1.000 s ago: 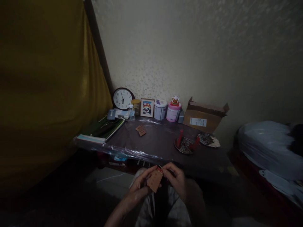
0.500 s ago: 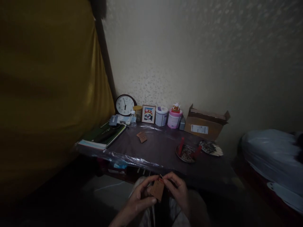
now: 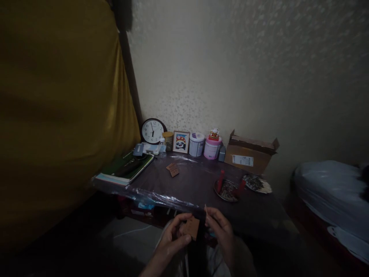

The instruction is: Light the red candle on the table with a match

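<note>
Low in front of me, my left hand (image 3: 176, 234) grips a small brown cardboard matchbook (image 3: 192, 227) between thumb and fingers. To its right, my right hand (image 3: 219, 227) pinches a thin pale match (image 3: 205, 209), its tip pointing up. The two hands are a short way apart, just before the table's near edge. Beyond them on the table (image 3: 184, 188) lie small brown cardboard pieces (image 3: 173, 169) like the matchbook. Farther right, a round metal plate (image 3: 227, 198) bears dark bits and two red candles (image 3: 220, 181), one upright and one leaning.
Behind that plate is another dish with burnt and pale matchsticks (image 3: 263, 187). Along the wall stand a clock (image 3: 153, 131), a framed panda picture (image 3: 181, 142), two tubs (image 3: 196, 145) and a cardboard box (image 3: 249, 152). Books (image 3: 129, 169) lie left, beside a yellow curtain (image 3: 72, 115).
My right hand has drawn away from the matchbook to the right, with the match now apart from it. Red match tips seen at the matchbook's top before no longer show.
</note>
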`<move>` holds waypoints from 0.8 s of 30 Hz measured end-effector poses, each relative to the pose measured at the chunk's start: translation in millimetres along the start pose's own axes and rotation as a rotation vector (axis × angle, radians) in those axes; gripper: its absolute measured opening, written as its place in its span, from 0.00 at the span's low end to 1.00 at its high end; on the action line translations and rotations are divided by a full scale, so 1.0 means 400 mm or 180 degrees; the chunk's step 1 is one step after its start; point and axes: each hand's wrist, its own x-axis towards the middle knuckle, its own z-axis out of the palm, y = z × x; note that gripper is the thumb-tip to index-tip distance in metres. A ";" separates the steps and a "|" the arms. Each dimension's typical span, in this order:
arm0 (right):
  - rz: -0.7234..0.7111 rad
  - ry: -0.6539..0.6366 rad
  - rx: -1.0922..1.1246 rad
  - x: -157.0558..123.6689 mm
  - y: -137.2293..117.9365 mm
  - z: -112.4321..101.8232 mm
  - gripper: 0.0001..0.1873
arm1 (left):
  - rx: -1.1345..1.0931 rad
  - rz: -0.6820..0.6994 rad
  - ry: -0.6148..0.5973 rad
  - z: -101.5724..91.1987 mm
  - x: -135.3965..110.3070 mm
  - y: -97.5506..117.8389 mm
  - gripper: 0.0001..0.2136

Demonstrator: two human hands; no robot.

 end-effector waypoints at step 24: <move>-0.1557 0.1186 -0.0438 -0.005 0.001 0.018 0.05 | 0.0096 0.0045 0.0321 0.022 0.045 -0.015 0.15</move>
